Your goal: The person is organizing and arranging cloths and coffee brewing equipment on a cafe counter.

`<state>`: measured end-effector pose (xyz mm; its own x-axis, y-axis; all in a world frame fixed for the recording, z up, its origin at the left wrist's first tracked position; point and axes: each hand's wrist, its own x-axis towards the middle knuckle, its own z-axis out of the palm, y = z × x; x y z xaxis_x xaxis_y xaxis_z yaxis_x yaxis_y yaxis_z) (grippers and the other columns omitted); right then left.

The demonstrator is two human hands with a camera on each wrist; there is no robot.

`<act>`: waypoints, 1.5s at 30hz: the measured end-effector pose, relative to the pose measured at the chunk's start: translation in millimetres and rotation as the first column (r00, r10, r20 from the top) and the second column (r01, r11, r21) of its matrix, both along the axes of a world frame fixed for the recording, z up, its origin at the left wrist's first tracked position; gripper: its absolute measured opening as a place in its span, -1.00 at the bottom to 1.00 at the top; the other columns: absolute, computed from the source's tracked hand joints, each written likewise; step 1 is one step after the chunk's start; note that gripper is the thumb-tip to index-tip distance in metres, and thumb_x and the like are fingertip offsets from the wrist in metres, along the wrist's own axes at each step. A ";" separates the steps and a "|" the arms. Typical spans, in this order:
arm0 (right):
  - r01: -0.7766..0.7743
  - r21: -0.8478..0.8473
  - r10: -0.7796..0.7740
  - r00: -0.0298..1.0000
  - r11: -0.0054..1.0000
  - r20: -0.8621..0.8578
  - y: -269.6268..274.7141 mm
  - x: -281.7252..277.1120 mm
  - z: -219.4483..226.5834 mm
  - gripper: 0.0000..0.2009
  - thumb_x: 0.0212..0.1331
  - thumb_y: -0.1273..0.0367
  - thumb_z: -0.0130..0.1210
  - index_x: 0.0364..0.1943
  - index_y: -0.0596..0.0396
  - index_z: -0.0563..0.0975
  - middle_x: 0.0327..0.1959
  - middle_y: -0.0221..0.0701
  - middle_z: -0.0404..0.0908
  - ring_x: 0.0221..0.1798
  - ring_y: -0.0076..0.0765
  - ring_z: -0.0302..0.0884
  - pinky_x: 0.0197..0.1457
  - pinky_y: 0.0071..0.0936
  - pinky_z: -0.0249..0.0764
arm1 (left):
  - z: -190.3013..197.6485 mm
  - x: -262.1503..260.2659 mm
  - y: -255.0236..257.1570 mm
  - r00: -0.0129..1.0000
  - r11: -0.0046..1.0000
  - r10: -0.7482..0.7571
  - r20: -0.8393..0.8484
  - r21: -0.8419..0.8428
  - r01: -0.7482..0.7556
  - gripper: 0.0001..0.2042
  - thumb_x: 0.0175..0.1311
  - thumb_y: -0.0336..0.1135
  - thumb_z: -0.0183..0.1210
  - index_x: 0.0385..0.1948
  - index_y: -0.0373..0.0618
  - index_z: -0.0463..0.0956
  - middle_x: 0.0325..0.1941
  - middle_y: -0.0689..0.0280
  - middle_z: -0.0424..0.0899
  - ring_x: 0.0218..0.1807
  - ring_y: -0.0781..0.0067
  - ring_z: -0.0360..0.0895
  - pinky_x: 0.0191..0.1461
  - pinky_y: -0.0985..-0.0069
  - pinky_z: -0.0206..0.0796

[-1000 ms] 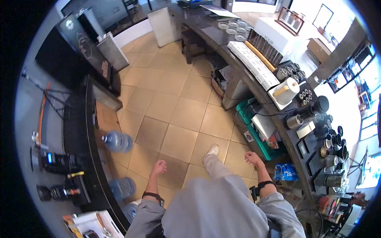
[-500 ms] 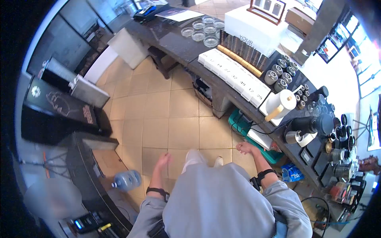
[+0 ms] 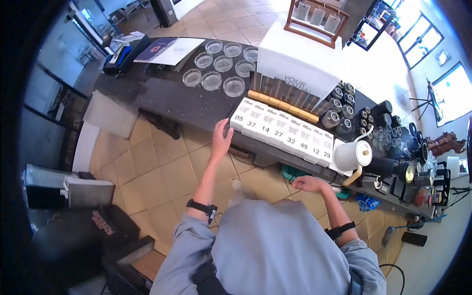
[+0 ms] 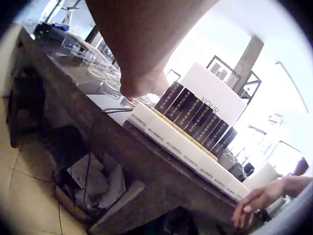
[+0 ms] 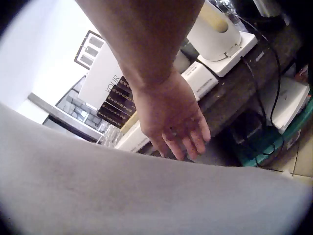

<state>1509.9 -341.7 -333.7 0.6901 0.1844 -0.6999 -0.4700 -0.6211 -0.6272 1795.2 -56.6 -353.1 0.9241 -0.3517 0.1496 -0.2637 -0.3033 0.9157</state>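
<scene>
My left hand reaches to the dark counter's front edge, beside the left end of a row of white numbered boxes. Nothing shows in its grasp. In the left wrist view this hand overlaps the counter top near the boxes' end. My right hand hangs in front of the counter below the white kettle, its fingers loosely bent and holding nothing. The right wrist view shows that hand with fingers hanging down.
Behind the boxes stand dark upright packs along a wooden strip. Several glass dishes sit to their left, lidded jars to their right. A green bin is under the counter. A black case stands at lower left.
The person has turned right and come closer to the counter. The left hand has risen from beside the body to the counter's edge; the right still hangs in front of the body.
</scene>
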 end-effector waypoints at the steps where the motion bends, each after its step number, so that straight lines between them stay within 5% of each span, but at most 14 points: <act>1: 0.063 -0.010 -0.062 0.997 0.998 0.052 3.5 9.2 7.5 -0.72 0.30 0.18 0.02 -0.12 0.08 0.58 -0.19 -0.30 0.69 -0.07 -0.28 0.61 0.04 -0.34 0.48 | -7.4 18.7 -7.4 0.996 1.000 -0.015 0.091 0.018 0.014 -0.59 0.34 -0.28 0.12 0.17 -0.24 0.41 0.25 0.08 0.46 0.21 0.20 0.47 0.23 0.40 0.31; 5: 0.254 -0.005 -0.248 0.950 0.967 0.190 23.6 40.1 22.3 -0.71 0.28 0.20 0.05 -0.11 0.12 0.58 -0.21 -0.26 0.68 -0.10 -0.26 0.61 0.03 -0.37 0.48 | -36.5 59.3 -32.1 0.978 0.989 -0.136 -0.156 0.037 0.143 -0.56 0.32 -0.30 0.12 0.19 -0.32 0.38 0.25 0.02 0.45 0.25 0.08 0.43 0.29 0.35 0.27; 7: 0.331 0.004 -0.324 0.921 0.944 0.218 27.7 48.7 23.5 -0.72 0.28 0.22 0.06 -0.14 0.13 0.59 -0.26 -0.27 0.69 -0.15 -0.26 0.62 -0.02 -0.37 0.49 | -51.8 67.5 -37.8 0.984 0.988 -0.146 -0.099 0.028 0.149 -0.57 0.29 -0.35 0.14 0.16 -0.34 0.40 0.19 0.01 0.48 0.24 0.08 0.44 0.28 0.36 0.28; 9: 0.386 0.010 -0.377 0.896 0.922 0.235 21.0 55.8 25.0 -0.74 0.28 0.24 0.07 -0.16 0.14 0.60 -0.30 -0.28 0.69 -0.19 -0.26 0.62 -0.06 -0.37 0.51 | -64.1 69.5 -40.8 0.976 0.998 -0.051 -0.213 0.015 0.056 -0.57 0.26 -0.47 0.18 0.17 -0.37 0.40 0.14 0.13 0.55 0.10 0.36 0.55 0.13 0.49 0.39; 12: 0.688 -0.017 -0.572 0.617 0.726 0.541 14.7 64.0 38.6 -0.79 0.28 0.31 0.06 -0.26 0.19 0.60 -0.48 -0.30 0.67 -0.39 -0.27 0.61 -0.27 -0.39 0.51 | -55.1 69.7 -39.5 0.966 0.990 -0.068 -0.248 0.102 0.096 -0.58 0.23 -0.53 0.19 0.14 -0.38 0.42 0.07 0.13 0.58 0.09 0.42 0.55 0.13 0.53 0.38; 15: 0.799 -0.108 -0.407 0.411 0.592 0.816 -19.2 52.5 23.9 -0.91 0.16 0.46 0.13 -0.29 0.16 0.53 -0.24 -0.21 0.52 -0.08 -0.06 0.46 0.11 -0.24 0.36 | -57.8 73.6 -36.7 0.960 0.980 -0.077 -0.271 0.157 0.123 -0.61 0.26 -0.50 0.18 0.14 -0.37 0.43 0.04 0.18 0.61 0.05 0.48 0.56 0.12 0.54 0.38; 17: 0.872 -0.265 -0.434 0.444 0.413 0.784 -23.0 48.8 37.4 -0.77 0.14 0.43 0.14 -0.10 0.14 0.51 0.01 -0.10 0.46 0.08 0.04 0.41 0.20 -0.15 0.31 | -43.8 74.5 -36.8 0.927 0.990 -0.121 -0.356 0.029 0.141 -0.62 0.28 -0.50 0.17 0.13 -0.36 0.44 0.00 0.21 0.65 0.02 0.49 0.57 0.11 0.55 0.38; 21: 0.849 -0.438 -0.463 0.528 0.296 0.712 -42.5 21.6 -11.3 -0.58 0.11 0.37 0.17 0.10 0.11 0.45 0.21 0.03 0.31 0.22 0.17 0.29 0.28 -0.09 0.27 | -26.4 75.3 -39.5 0.866 0.991 -0.124 -0.484 -0.008 0.137 -0.66 0.31 -0.50 0.13 0.11 -0.37 0.44 0.00 0.22 0.65 0.01 0.50 0.57 0.13 0.55 0.37; 23: 0.836 -0.414 -0.511 0.548 0.360 0.662 -38.7 30.6 -10.4 -0.46 0.09 0.31 0.20 0.19 0.12 0.39 0.25 0.09 0.27 0.29 0.22 0.22 0.33 -0.06 0.22 | -19.1 73.5 -40.4 0.853 0.991 -0.120 -0.508 -0.006 0.136 -0.67 0.32 -0.51 0.13 0.11 -0.36 0.44 0.01 0.22 0.64 0.02 0.50 0.56 0.14 0.55 0.36; 34: 0.895 -0.342 -0.605 0.446 0.287 0.659 -49.3 35.7 -16.5 -0.47 0.02 0.32 0.16 0.15 0.14 0.40 0.06 0.04 0.36 0.17 0.26 0.25 0.30 0.02 0.20 | -32.8 73.6 -40.8 0.871 0.999 -0.047 -0.490 -0.003 0.052 -0.72 0.33 -0.49 0.12 0.05 -0.30 0.48 -0.02 0.26 0.65 0.02 0.51 0.55 0.16 0.54 0.34; 45: 0.893 -0.399 -0.633 0.435 0.210 0.640 -49.7 45.9 -26.2 -0.43 0.02 0.28 0.20 0.20 0.04 0.38 0.07 0.13 0.33 0.21 0.26 0.20 0.34 0.03 0.15 | -32.0 71.5 -45.4 0.891 0.998 -0.029 -0.453 0.033 0.049 -0.73 0.31 -0.50 0.12 0.03 -0.33 0.48 -0.08 0.20 0.68 -0.06 0.48 0.60 0.06 0.54 0.40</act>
